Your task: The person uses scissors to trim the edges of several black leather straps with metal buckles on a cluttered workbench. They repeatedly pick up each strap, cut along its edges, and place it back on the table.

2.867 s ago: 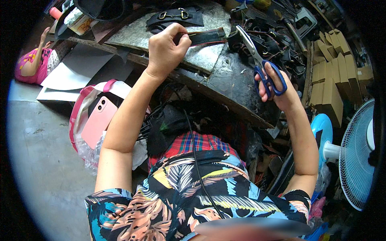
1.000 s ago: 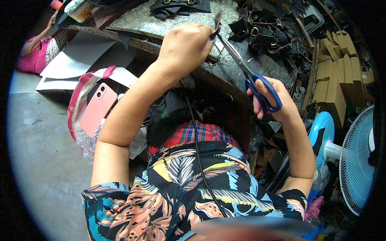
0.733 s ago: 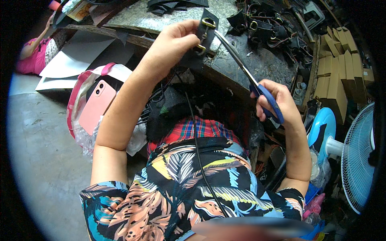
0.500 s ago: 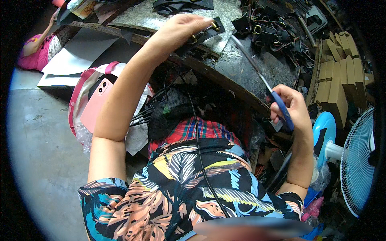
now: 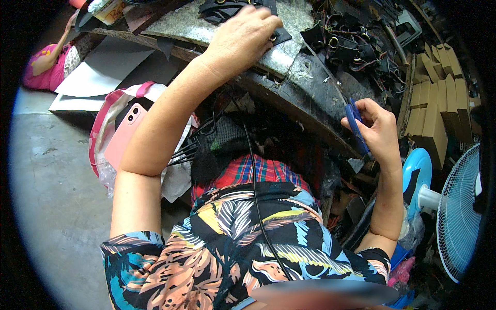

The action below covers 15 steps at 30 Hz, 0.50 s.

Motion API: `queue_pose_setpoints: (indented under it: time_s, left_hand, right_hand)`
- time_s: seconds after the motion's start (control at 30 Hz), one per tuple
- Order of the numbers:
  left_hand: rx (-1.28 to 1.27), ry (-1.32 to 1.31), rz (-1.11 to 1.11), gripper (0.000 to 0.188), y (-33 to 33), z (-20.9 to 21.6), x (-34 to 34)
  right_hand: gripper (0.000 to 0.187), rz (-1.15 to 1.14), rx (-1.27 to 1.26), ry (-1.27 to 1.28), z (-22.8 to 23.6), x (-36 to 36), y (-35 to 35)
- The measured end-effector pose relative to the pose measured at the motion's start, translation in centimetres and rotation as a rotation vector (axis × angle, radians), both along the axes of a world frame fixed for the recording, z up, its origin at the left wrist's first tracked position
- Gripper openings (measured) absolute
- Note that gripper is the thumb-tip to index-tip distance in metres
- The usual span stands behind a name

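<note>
Two hands, one pair of scissors and one strap make up the work in the upper half of the frame. The strap (image 5: 282, 36), black, lies at upper centre, mostly covered by the left hand (image 5: 247, 35); its right end and a bit of one gold buckle (image 5: 273, 38) show past the fingers. One set of black pieces (image 5: 214, 11) sits just beyond, at the top edge, overlapped too much to count. The pile (image 5: 356, 46) of black straps at upper right is likewise too tangled to number.

The left arm comes up from lower left, elbow bent, forearm slanting to upper centre; the hand is back upward, knuckles high, fingers curled down over the strap. The fingers are blurred and their undersides hidden, so I cannot tell whether they pinch it or only lie on it.

The right forearm rises nearly upright at right of centre. The right hand (image 5: 380, 129) is closed around the blue handles of the scissors (image 5: 355, 126), fingers bent, blades nearly edge-on and pointing to the upper left, tips near the strap.

One phone (image 5: 122, 133), pink, sits in one bag (image 5: 94, 139) at left; one fan (image 5: 460, 212) stands at lower right.
</note>
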<state>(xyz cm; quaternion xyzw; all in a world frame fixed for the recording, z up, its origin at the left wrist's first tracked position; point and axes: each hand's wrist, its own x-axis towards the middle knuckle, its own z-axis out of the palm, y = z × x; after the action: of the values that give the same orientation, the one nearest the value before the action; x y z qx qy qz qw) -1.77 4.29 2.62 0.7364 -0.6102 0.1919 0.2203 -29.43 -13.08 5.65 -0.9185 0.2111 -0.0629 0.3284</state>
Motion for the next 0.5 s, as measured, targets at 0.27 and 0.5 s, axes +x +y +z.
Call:
queue_pose_setpoints:
  time_s: [0.27, 0.5]
  left_hand:
    - [0.17, 0.023, 0.073, 0.043, -0.3, 0.7, -0.3]
    - [0.179, -0.081, 0.004, 0.027, -1.6, 0.7, 0.0]
  right_hand:
    - [0.028, 0.022, -0.172, -0.057, 0.3, 0.7, -0.4]
    - [0.034, -0.015, -0.37, -0.051, 0.0, 1.9, -1.4]
